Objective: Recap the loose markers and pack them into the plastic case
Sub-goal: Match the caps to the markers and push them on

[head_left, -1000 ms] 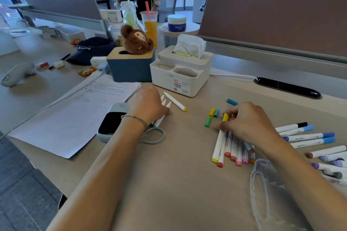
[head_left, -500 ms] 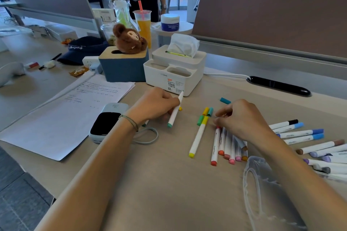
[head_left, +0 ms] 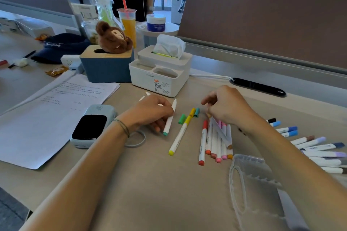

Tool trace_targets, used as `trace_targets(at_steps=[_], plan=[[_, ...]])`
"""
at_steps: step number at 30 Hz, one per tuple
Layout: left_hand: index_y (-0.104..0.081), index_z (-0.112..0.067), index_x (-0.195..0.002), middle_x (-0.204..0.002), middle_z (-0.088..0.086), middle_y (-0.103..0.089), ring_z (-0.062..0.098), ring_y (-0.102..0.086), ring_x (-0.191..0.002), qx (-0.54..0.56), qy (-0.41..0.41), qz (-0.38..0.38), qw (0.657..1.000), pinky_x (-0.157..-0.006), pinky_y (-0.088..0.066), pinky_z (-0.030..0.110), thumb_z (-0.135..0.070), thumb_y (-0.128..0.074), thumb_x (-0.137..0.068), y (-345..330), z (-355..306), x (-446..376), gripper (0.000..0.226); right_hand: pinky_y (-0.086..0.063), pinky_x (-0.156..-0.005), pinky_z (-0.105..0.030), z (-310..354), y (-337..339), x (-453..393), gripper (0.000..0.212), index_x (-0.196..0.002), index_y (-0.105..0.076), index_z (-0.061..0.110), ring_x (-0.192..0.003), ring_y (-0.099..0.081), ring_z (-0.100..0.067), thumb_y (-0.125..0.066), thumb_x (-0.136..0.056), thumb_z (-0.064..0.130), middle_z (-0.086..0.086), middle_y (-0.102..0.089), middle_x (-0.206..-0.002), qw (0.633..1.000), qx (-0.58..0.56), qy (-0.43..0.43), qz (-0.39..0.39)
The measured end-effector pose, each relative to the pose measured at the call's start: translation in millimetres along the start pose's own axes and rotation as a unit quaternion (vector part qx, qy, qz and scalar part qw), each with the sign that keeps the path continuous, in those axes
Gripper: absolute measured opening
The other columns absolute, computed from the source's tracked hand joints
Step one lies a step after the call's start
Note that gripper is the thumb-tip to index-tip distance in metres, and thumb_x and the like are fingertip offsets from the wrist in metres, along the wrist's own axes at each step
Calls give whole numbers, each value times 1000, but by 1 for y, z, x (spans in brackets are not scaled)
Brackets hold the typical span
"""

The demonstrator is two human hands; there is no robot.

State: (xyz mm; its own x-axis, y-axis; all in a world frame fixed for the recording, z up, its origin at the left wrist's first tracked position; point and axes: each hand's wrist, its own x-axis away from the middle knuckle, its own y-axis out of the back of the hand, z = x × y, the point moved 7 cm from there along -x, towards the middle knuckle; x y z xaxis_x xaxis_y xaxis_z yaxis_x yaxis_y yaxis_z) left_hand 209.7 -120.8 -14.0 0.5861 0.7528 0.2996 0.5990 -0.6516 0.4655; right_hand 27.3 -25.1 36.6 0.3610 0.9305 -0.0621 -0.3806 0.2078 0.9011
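- At the near right edge, the clear plastic case point(head_left: 253, 189) is lying open on the surface point(head_left: 150, 184), nothing visible inside; right forearm is crossing over it.
- White organizer point(head_left: 159, 75) behind the hands is holding tissues; blue box point(head_left: 107, 67) is carrying a plush toy point(head_left: 112, 37).
- Paper sheet point(head_left: 47, 118) and a grey device point(head_left: 92, 125) are lying left; brown divider panel point(head_left: 262, 20) is standing at the back.
- Left hand point(head_left: 150, 112) is curling round a teal-tipped marker point(head_left: 170, 118).
- Right hand point(head_left: 229, 107) is pinching a tilted marker point(head_left: 220, 131) over the capped row point(head_left: 216, 142).
- Yellow marker point(head_left: 179, 137) and three loose caps point(head_left: 189, 114) are lying between the hands.
- Blue and purple markers point(head_left: 309, 144) are lying far right.
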Motion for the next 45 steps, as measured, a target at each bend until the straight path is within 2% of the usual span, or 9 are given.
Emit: trace_targets(at_steps=[4,9,15,18,23,30,37,41,45], plan=[[-67,-14,-104,-79,10,-72,14,-64,-53,-12,-4,-13,1000,-43,-48,22,-23,-60,-95,-1,1,-2,14,-58,-83,-36,24,-18,-7,16,-98,-79,26,-90,-67,-16,-79,-83,33,3,-74,-98,998,45,26,21],[-68,-15,-98,-71,7,-72,16,-64,-51,-8,-9,-36,999,-39,-42,20,-24,-60,-94,5,3,-5,12,-55,-75,-35,48,-39,-7,46,-98,-76,23,-89,-62,-19,-83,-71,59,0,-69,-96,985,160,58,41],[-69,-17,-97,-68,4,-66,11,-58,-51,-18,-24,-38,999,-44,-45,22,-27,-60,-94,6,0,-5,13,-52,-73,-33,49,-44,-3,33,-97,-74,25,-86,-59,-15,-82,-77,49,3,-67,-93,988,133,73,34],[-68,-20,-98,-74,7,-70,16,-64,-59,-8,-40,-27,999,-53,-53,27,-30,-59,-97,1,-4,-3,13,-58,-72,-31,34,-23,7,20,-95,-74,27,-78,-70,-16,-83,-77,30,6,-74,-83,998,-50,38,13],[-68,-21,-100,-70,7,-69,20,-68,-61,-2,-90,19,996,-69,-61,37,-34,-56,-100,-16,-22,8,18,-60,-69,-27,4,4,26,25,-93,-78,24,-66,-69,-12,-64,-94,4,-3,-75,-75,940,-338,-16,-31],[-67,-25,-99,-74,7,-72,21,-71,-66,-35,-155,36,987,-70,-63,37,-30,-57,-100,-27,-36,18,12,-61,-64,-24,-12,17,27,14,-92,-74,13,-67,-69,-16,-62,-99,9,-6,-75,-76,925,-366,-36,-95],[-69,-29,-101,-73,-3,-72,13,-70,-66,-55,-191,23,980,-67,-61,29,-33,-59,-99,-30,-43,22,11,-62,-68,-26,-7,15,26,16,-84,-75,26,-73,-72,-14,-69,-96,17,5,-74,-75,945,-313,-5,-93],[-76,-28,-100,-82,-8,-76,10,-73,-76,-52,-196,-23,979,-81,-62,35,-41,-66,-93,-30,-42,23,18,-62,-68,-23,-3,11,30,10,-101,-77,14,-72,-76,-11,-71,-94,10,3,-77,-79,919,-374,-3,-124],[-78,-19,-98,-77,0,-76,16,-73,-69,-29,-186,-69,980,-77,-63,37,-33,-67,-93,-28,-41,23,19,-63,-76,-29,5,4,35,25,-115,-76,13,-76,-76,-8,-69,-93,5,5,-77,-87,923,-345,20,-170]])
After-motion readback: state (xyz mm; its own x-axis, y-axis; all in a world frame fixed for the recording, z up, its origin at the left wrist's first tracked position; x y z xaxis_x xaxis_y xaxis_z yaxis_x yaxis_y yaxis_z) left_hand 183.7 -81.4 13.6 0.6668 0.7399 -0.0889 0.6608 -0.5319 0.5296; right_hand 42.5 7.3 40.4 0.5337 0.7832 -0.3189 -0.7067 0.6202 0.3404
